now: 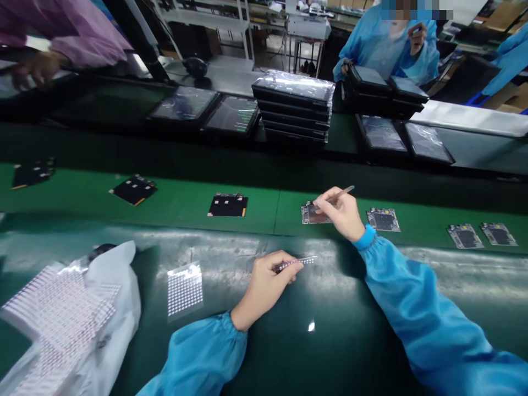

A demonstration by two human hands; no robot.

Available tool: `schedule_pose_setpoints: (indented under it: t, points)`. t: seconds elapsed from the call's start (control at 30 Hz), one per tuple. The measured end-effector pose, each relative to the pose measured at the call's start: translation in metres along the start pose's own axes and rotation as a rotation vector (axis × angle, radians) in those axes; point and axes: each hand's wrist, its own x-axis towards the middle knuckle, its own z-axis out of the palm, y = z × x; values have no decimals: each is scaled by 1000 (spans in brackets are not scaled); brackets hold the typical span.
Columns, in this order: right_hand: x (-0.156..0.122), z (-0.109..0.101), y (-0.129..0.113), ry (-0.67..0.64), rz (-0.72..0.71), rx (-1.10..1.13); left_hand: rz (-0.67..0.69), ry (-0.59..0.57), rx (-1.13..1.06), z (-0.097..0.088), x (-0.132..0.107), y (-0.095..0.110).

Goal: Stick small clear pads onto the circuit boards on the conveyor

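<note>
My right hand is closed on a pair of slim tweezers, whose back end points up and right. Their tips are hidden by my fingers, over a circuit board on the green belt. Pinched in my left hand is a narrow sheet of small white stickers, seen nearly edge-on above the near bench. Left of that hand lies another sticker sheet, flat on the bench. A black-covered board with small white squares on it rests on the belt further left.
More boards lie along the belt, such as a bare board at right. A white plastic bag with many sticker sheets sits at lower left. Beyond the belt stands a stack of dark panels. Co-workers in blue and pink sleeves are behind.
</note>
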Motion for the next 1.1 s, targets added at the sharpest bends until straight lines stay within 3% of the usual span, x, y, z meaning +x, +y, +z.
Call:
schedule_pose_setpoints:
  t: [0.13,0.2,0.3,0.67,0.73,0.83,0.9,1.1]
  points:
    - [-42,-6,-28,-325,-220,-223,-17,-4,-24,0,0,3]
    - [-58,-3,-34,-444,-213,-310,-21,-5,-42,1,0,3]
    - [-71,3,-32,-516,-163,-330,-23,-14,-50,0,-1,2]
    - [-79,-2,-23,-496,-126,-358,17,47,-150,0,-4,-5]
    - [-79,-5,-27,-418,-130,-319,20,62,-142,1,-3,-7]
    - [-77,-7,-34,-185,-112,-156,32,74,-131,2,-3,-8]
    - [-75,-6,-38,-116,-51,-20,37,79,-132,2,-3,-8]
    - [-76,5,-42,-271,237,371,26,68,-142,1,-4,-8]
